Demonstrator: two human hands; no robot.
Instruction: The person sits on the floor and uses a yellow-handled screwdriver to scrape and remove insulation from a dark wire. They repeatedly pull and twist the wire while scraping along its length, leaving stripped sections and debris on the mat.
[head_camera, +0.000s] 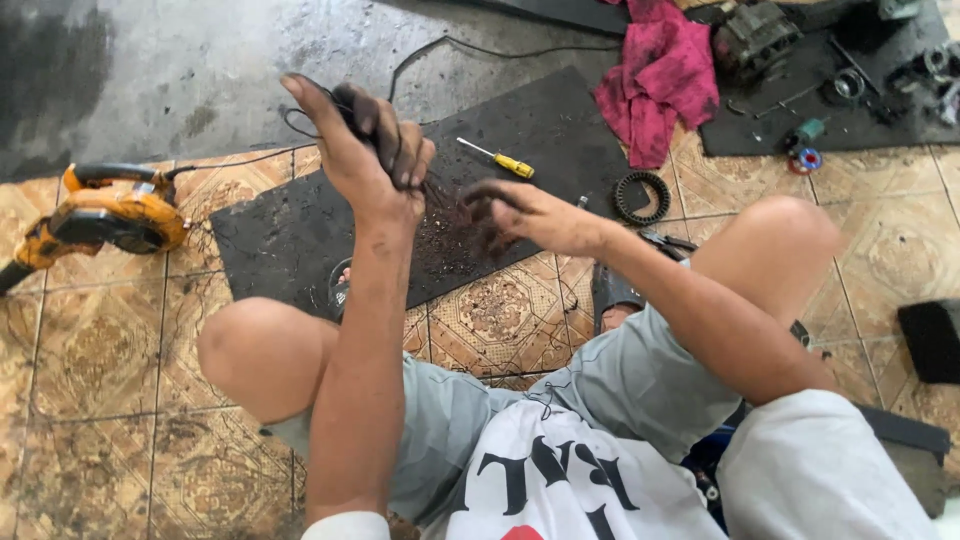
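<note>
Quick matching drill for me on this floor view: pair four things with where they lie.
Things:
1. screwdriver
2. pink rag
3. orange blower
4. toothed ring

Places:
A. far left, on the patterned tiles
B. on the tiles just right of the black mat
C. on the black mat, past the hands
D. top of view, right of centre, between the two mats

Pairs: 1-C, 2-D, 3-A, 4-B
</note>
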